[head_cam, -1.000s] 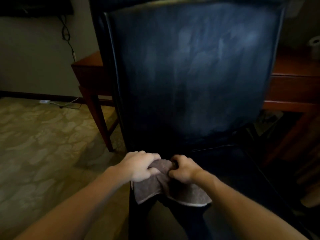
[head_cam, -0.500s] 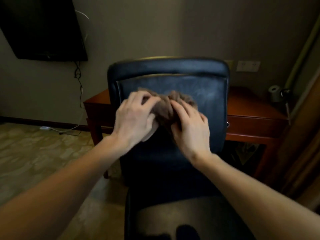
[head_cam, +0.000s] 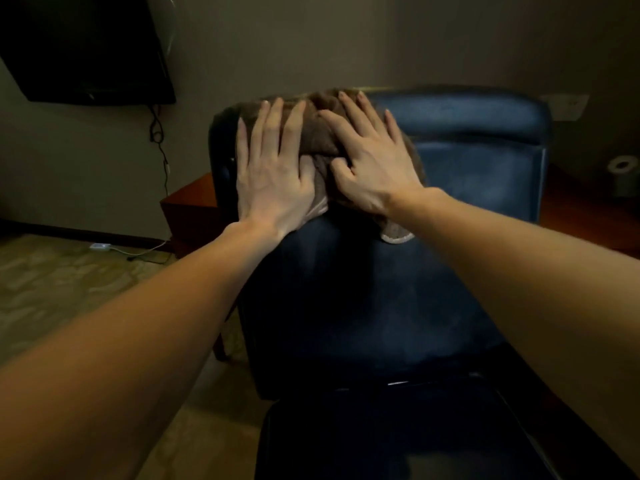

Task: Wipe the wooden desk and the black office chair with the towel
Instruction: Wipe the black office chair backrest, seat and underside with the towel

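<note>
In the head view, a brown towel [head_cam: 320, 138] is seen draped over the top left corner of the black office chair [head_cam: 346, 289] backrest. It is pressed flat against the leather by the left hand [head_cam: 273, 178] and the right hand [head_cam: 374, 168], set side by side, both with fingers straight and spread rather than curled. A pale hem of the towel hangs below the right wrist. The wooden desk [head_cam: 192, 200] is seen behind the chair, its left corner below a wall-mounted screen [head_cam: 86, 46].
</note>
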A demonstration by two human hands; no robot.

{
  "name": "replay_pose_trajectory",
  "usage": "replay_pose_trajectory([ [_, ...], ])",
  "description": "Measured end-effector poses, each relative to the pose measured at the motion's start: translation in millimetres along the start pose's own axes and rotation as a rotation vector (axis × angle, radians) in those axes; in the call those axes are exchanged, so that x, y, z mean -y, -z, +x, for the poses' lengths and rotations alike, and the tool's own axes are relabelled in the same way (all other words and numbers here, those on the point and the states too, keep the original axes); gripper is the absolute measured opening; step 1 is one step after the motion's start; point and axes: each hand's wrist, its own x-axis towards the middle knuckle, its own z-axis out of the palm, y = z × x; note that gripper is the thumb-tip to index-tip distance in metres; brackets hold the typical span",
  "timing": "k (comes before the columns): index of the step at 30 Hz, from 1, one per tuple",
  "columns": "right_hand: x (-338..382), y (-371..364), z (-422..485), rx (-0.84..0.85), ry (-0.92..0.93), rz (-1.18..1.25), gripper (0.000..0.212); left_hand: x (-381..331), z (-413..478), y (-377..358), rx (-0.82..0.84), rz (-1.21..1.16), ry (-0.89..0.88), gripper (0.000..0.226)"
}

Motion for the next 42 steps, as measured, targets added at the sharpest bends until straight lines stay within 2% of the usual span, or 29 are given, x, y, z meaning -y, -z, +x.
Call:
replay_pose_trajectory([
  [4, -12.7, -30.8, -14.3, -0.213, 0.063, -0.054, 0.066, 13.5, -8.3, -24.3, -0.112, 0.014, -0.125, 0.059],
  [7, -13.3, -44.1, -23.7, -0.38, 0.045, -0.039, 0.061, 5.7, -10.7, -33.4, -0.149, 0.025, -0.11, 0.056],
  [14, -13.4, -82.0, -65.5, -0.484, 0.122, -0.017, 0.058, 1.7, -61.1, -42.1, -0.162, 0.011, -0.136, 0.059],
  [19, -20.7, -130.8, -125.0, -0.437, 0.121, -0.007, 0.056, -4.6, -128.8, -67.1, -0.113, 0.072, -0.176, 0.058],
  [23, -26.5, -159.3, -148.1, -0.449, 0.148, -0.013, 0.052, -6.0, -164.1, -84.9, -0.139, 0.143, -0.174, 0.055],
  [32, -45.9, -208.9, -201.7, -0.413, 0.221, -0.098, 0.046, -14.0, -239.0, -111.4, -0.103, 0.151, -0.184, 0.047],
  [36, -63.2, -216.0, -226.4, -0.33, 0.375, -0.153, 0.045, -15.1, -274.2, -115.3, -0.018, 0.139, -0.213, 0.049],
  [39, -70.8, -227.8, -256.3, -0.207, 0.393, -0.189, 0.044, -20.0, -316.0, -126.0, 0.079, 0.165, -0.218, 0.05],
  [42, -75.4, -241.0, -300.7, -0.029, 0.419, -0.215, 0.04, -23.6, -360.8, -131.2, 0.317, 0.183, -0.301, 0.048],
])
